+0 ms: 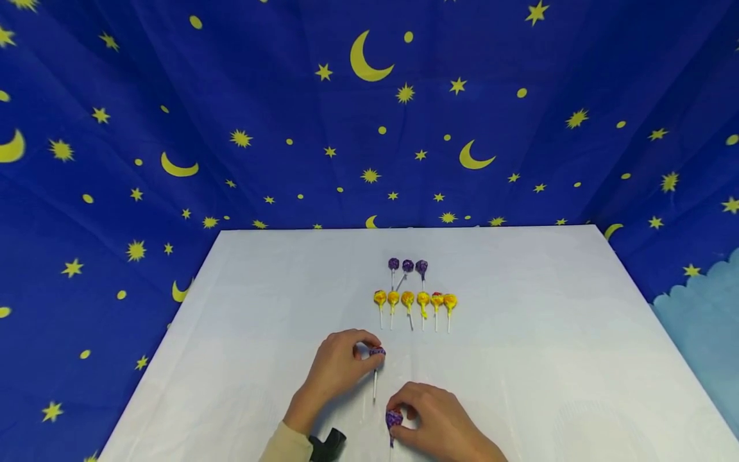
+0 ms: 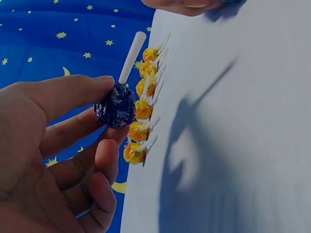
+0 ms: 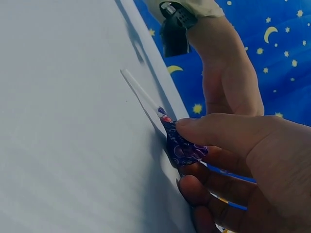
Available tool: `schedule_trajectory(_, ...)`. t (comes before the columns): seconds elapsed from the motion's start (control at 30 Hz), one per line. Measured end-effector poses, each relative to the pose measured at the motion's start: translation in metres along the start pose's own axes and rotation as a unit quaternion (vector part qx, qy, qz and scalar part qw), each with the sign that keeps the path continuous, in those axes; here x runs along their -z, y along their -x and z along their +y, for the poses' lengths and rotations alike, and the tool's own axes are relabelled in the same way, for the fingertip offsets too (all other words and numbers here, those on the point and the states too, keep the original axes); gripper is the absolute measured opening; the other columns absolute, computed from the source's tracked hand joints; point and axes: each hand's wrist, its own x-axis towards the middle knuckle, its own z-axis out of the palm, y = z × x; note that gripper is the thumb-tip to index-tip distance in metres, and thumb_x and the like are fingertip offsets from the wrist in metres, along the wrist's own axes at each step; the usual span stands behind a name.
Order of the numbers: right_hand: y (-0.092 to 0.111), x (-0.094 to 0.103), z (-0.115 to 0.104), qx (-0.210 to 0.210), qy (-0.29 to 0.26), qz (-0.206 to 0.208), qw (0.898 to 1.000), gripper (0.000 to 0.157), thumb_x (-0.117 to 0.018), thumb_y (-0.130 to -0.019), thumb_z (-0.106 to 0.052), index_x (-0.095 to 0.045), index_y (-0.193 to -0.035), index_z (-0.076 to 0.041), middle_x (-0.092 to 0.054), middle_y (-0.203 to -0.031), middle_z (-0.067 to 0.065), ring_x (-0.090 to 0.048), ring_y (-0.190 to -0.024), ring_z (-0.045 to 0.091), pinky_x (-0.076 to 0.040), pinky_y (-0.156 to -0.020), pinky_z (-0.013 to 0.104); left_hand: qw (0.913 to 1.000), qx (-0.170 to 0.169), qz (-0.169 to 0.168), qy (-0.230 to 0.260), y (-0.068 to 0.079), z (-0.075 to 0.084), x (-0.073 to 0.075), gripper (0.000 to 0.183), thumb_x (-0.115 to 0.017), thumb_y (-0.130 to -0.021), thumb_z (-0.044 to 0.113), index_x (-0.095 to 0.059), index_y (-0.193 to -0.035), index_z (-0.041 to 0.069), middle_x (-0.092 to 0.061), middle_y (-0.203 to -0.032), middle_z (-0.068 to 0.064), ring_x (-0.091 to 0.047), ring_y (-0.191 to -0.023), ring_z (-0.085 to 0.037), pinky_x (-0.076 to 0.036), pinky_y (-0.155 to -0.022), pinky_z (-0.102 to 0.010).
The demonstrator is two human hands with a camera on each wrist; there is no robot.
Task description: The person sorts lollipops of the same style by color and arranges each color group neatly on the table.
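Note:
My left hand (image 1: 342,363) pinches a purple-wrapped lollipop (image 2: 116,108) by its candy head between thumb and fingers, the white stick pointing toward me. Lower and to the right, my right hand (image 1: 434,418) pinches another purple lollipop (image 3: 183,145) by its wrapped head, its stick also toward me. Beyond the hands lies a row of several yellow lollipops (image 1: 407,299), sticks toward me. Behind that row, three purple lollipops (image 1: 407,265) lie side by side, the middle one with its stick slanted.
All of this is on a white table (image 1: 260,289). A blue cloth (image 1: 369,160) with yellow moons and stars hangs behind and at the sides. A black wrist device (image 1: 329,444) sits by the left sleeve (image 1: 287,444).

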Motion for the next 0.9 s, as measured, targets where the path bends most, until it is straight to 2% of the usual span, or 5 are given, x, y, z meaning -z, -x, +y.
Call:
schedule_trajectory(0.27, 0.000, 0.000, 0.001, 0.012, 0.003, 0.012, 1.000, 0.015, -0.075, -0.080, -0.033, -0.067, -0.093, -0.031, -0.053, -0.083, -0.023, -0.049, -0.074, -0.003, -0.042, -0.067, 0.022, 0.9999, 0.001, 0.015, -0.001, -0.010, -0.001, -0.001, 0.013, -0.076, -0.081, 0.039, -0.072, -0.091, 0.031, -0.060, -0.075, 0.017, -0.048, -0.054, -0.002, -0.038, -0.052, -0.026)
schedule_trajectory(0.47, 0.000, 0.002, 0.001, 0.013, 0.001, 0.010, 1.000, 0.015, -0.074, -0.081, -0.034, -0.067, -0.093, -0.030, -0.053, -0.083, -0.023, -0.049, -0.073, -0.003, -0.042, -0.066, 0.022, 0.9998, -0.005, 0.020, 0.009, -0.015, 0.000, -0.001, 0.013, -0.076, -0.082, 0.036, -0.072, -0.093, 0.028, -0.061, -0.077, 0.014, -0.048, -0.054, -0.002, -0.039, -0.052, -0.025)
schedule_trajectory(0.9, -0.001, 0.001, 0.001, -0.008, -0.012, -0.011, 1.000, 0.016, -0.074, -0.081, -0.037, -0.067, -0.094, -0.031, -0.053, -0.083, -0.024, -0.049, -0.074, -0.003, -0.042, -0.067, 0.022, 0.9990, -0.016, 0.037, 0.022, -0.027, 0.002, 0.000, 0.015, -0.076, -0.083, 0.034, -0.072, -0.095, 0.025, -0.061, -0.079, 0.014, -0.048, -0.052, -0.003, -0.039, -0.049, -0.025)
